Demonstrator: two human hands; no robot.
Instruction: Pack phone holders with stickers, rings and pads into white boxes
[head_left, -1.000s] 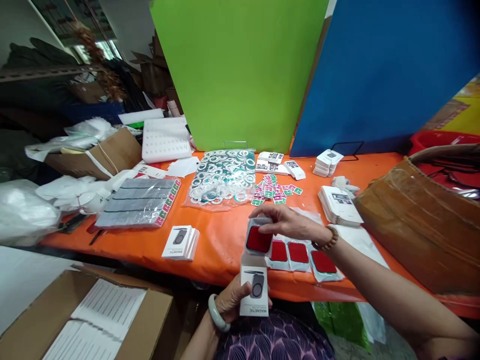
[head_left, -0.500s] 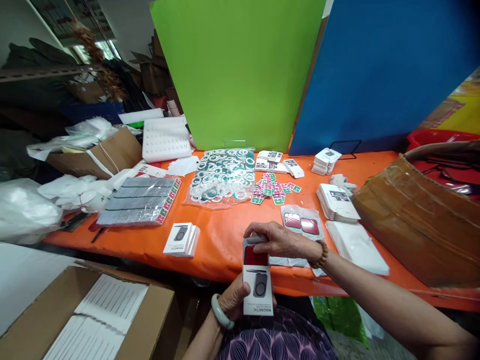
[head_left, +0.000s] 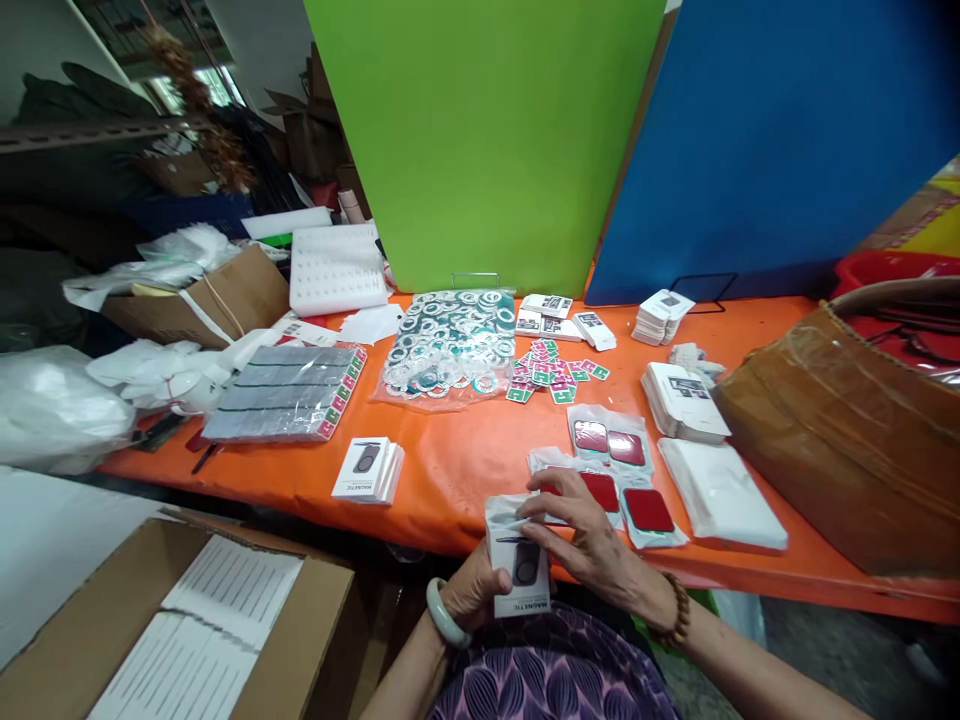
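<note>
My left hand (head_left: 474,590), with a pale bangle at the wrist, grips a small white carton (head_left: 521,590) printed with a dark round holder, just below the edge of the orange table (head_left: 465,460). My right hand (head_left: 589,540) lies over the carton's top, its fingers pressing a clear bag (head_left: 504,512) at the carton's open end. Right behind my hands, several clear bags with red pads (head_left: 615,480) lie on the table. A short stack of the same white cartons (head_left: 369,470) sits to the left.
A bag of round rings (head_left: 448,345), pink and green stickers (head_left: 551,372), a grey wrapped pack (head_left: 285,393) and white card stacks (head_left: 682,400) cover the table. A brown taped box (head_left: 847,440) stands at right. An open cardboard box (head_left: 165,630) sits at lower left. Green and blue boards stand behind.
My right hand pushed the bagged red pad down into the carton; the red no longer shows. Both hands with the carton came lower and closer to me.
</note>
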